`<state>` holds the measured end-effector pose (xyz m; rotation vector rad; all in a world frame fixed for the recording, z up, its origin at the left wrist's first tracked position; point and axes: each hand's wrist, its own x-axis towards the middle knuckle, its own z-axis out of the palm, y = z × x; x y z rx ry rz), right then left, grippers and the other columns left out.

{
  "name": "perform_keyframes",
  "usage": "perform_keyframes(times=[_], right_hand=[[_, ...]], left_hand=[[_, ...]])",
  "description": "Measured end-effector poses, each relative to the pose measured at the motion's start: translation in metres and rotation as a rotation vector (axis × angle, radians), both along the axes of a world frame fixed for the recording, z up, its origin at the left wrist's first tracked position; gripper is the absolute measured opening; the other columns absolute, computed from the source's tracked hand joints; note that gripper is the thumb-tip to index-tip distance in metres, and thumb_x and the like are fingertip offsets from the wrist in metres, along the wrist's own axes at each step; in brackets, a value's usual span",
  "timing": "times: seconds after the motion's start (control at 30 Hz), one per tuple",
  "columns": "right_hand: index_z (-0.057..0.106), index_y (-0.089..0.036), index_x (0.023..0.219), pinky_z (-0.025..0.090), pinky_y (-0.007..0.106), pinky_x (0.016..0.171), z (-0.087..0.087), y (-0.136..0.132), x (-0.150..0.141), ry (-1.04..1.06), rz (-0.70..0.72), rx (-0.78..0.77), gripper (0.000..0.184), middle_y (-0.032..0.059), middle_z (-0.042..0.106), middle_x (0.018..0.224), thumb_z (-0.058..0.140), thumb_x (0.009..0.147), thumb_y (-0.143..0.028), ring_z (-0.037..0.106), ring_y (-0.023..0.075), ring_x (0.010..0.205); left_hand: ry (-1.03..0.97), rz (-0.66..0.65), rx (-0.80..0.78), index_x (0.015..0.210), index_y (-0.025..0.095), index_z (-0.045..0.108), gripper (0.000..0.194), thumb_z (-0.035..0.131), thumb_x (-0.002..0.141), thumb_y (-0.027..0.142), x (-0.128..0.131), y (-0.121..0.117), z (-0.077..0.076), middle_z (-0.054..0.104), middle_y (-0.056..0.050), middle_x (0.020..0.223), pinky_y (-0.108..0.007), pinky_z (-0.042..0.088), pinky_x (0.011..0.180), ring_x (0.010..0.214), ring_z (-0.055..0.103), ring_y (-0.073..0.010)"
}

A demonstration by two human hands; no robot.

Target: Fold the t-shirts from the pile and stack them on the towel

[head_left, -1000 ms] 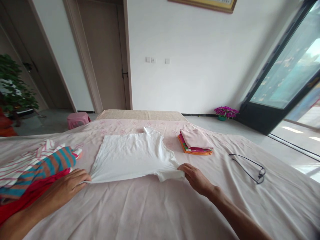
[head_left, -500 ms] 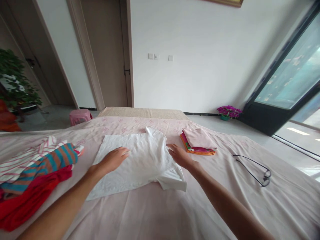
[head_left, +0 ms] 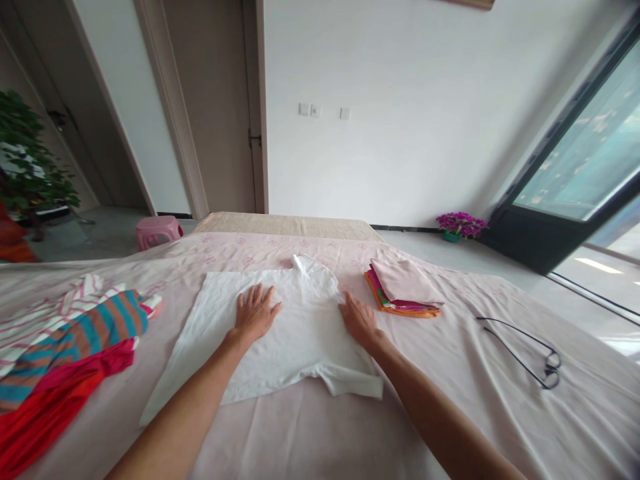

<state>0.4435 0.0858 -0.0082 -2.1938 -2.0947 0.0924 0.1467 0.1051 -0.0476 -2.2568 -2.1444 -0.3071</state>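
A white short-sleeved shirt [head_left: 295, 333] lies spread sideways on the sheet, its hem to the left and its neck to the right. My left hand [head_left: 256, 312] rests flat on the body of the shirt, fingers spread. At the neck edge, my right hand [head_left: 359, 319] lies low with its fingers stretched forward, touching the fabric there. One sleeve points toward me; the other, at the far side, is bunched up. To the right of the shirt sits a small stack of folded clothes [head_left: 407, 283], pale pink on top with orange and magenta beneath.
Loose clothes, including a striped blue-and-brown garment [head_left: 100, 323] and a red garment [head_left: 55, 407], are heaped at the left. Eyeglasses [head_left: 530, 353] lie on the pink sheet [head_left: 300, 440] at the right. Beyond the bed stand a pink stool [head_left: 159, 230] and purple flowers [head_left: 461, 225].
My left hand has moved right and come down flat on the shirt, its fingers spreading. My right hand stays at the neck edge. The view has shifted slightly.
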Motion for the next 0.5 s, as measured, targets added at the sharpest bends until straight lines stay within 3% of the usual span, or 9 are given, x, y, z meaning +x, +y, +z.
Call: perform_keyframes(times=[0.17,0.3,0.4,0.5], right_hand=[[0.054,-0.023,0.132,0.045,0.035,0.081,0.003,-0.005,0.022,-0.042,-0.019,0.017,0.039,0.0109,0.071,0.112,0.034,0.102,-0.037,0.067,0.0258,0.102],[0.058,-0.021,0.129,0.042,0.038,0.094,0.012,0.005,0.008,-0.090,0.069,0.151,0.038,0.0137,0.066,0.124,0.036,0.102,-0.035,0.058,0.0273,0.116],[0.047,-0.017,0.144,0.030,0.041,0.112,0.011,0.024,-0.024,-0.074,0.264,0.189,0.048,0.0144,0.049,0.147,0.037,0.102,-0.037,0.040,0.0276,0.138],[0.033,-0.012,0.153,0.018,0.042,0.120,-0.003,0.042,-0.051,-0.053,0.435,0.143,0.060,0.0133,0.029,0.160,0.033,0.103,-0.044,0.020,0.0272,0.150]], left_hand=[[0.033,0.091,-0.005,0.152,0.026,0.037,0.069,0.025,0.095,0.063,-0.023,-0.002,-0.004,0.030,-0.014,0.161,-0.062,0.018,0.114,0.147,0.024,-0.0394],[0.028,0.133,0.017,0.149,0.020,0.042,0.070,0.028,0.095,0.061,-0.013,0.000,0.001,0.033,-0.019,0.159,-0.063,0.020,0.113,0.146,0.026,-0.0419],[0.032,-0.053,0.079,0.147,0.015,0.046,0.069,0.028,0.096,0.058,0.012,0.010,0.004,0.034,-0.018,0.158,-0.054,0.017,0.118,0.149,0.021,-0.0361],[0.004,-0.206,0.052,0.150,0.015,0.039,0.070,0.026,0.097,0.059,0.026,0.027,0.002,0.033,-0.015,0.160,-0.048,0.018,0.120,0.150,0.022,-0.0300]])
